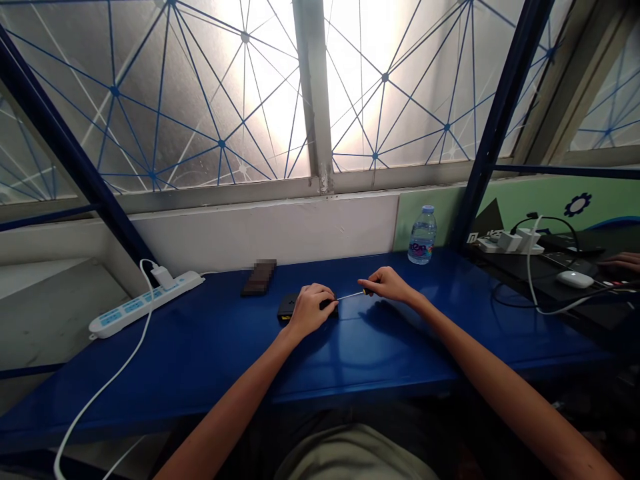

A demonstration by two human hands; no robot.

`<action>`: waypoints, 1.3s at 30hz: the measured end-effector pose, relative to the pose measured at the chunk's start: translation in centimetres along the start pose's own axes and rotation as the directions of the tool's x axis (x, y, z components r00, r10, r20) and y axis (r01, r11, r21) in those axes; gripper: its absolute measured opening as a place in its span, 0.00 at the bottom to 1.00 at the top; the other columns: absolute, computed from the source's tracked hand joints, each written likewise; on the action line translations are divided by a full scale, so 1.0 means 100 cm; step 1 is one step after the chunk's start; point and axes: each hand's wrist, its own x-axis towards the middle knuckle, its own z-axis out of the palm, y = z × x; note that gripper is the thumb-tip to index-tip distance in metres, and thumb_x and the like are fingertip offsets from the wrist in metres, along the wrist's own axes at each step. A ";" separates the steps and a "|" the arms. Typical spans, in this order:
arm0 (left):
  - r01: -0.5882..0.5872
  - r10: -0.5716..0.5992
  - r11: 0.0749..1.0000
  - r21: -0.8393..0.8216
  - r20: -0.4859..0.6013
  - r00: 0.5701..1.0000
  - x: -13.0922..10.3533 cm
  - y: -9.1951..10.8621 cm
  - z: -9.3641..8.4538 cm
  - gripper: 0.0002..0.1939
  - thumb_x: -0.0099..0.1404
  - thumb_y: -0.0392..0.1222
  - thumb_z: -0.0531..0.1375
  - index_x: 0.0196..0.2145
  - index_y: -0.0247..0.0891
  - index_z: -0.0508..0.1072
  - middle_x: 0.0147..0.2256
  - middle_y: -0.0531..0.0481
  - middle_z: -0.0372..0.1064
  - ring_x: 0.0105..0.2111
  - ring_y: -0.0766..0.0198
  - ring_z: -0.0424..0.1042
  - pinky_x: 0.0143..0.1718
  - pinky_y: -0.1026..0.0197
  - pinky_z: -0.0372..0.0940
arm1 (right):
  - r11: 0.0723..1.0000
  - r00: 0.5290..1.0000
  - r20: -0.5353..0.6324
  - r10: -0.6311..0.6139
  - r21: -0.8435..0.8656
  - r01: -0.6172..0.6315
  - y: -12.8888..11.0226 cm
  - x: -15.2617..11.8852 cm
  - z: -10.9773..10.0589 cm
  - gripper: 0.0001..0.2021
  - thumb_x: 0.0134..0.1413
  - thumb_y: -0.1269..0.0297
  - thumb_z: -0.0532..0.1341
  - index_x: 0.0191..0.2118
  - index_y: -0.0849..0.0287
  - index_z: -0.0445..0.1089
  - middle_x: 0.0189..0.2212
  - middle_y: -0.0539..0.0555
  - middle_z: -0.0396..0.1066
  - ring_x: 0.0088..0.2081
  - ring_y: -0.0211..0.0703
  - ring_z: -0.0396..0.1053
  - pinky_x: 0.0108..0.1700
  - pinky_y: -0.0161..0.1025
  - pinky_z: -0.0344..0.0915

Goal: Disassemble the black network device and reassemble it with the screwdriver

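A black case (286, 306) with a yellow mark on its front lies on the blue table (210, 353). My left hand (313, 308) rests over its right part, fingers closed around a small black piece (326, 304). My right hand (387, 285), to the right of it, is closed on the dark and yellow handle of a screwdriver (351, 295). The thin metal shaft points left, and its tip reaches the fingers of my left hand. Exactly where the tip touches is hidden by those fingers.
A dark, blurred flat object (259, 277) lies behind the case. A water bottle (423, 236) stands at the back right. At left is a white power strip (145, 305) with a hanging cable. Further right are a white mouse (575, 279), cables and another person's hand (625, 261).
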 end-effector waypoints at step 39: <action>0.068 -0.071 0.997 0.032 0.106 0.992 0.000 -0.006 -0.008 0.27 0.56 0.61 0.69 0.48 0.43 0.78 0.48 0.44 0.77 0.48 0.49 0.74 0.49 0.50 0.66 | 0.999 0.995 -0.100 -0.032 -0.029 0.030 -0.002 -0.001 -0.005 0.28 0.59 0.44 0.58 0.20 0.61 0.78 0.12 0.52 0.67 0.19 0.36 0.61 0.26 0.35 0.52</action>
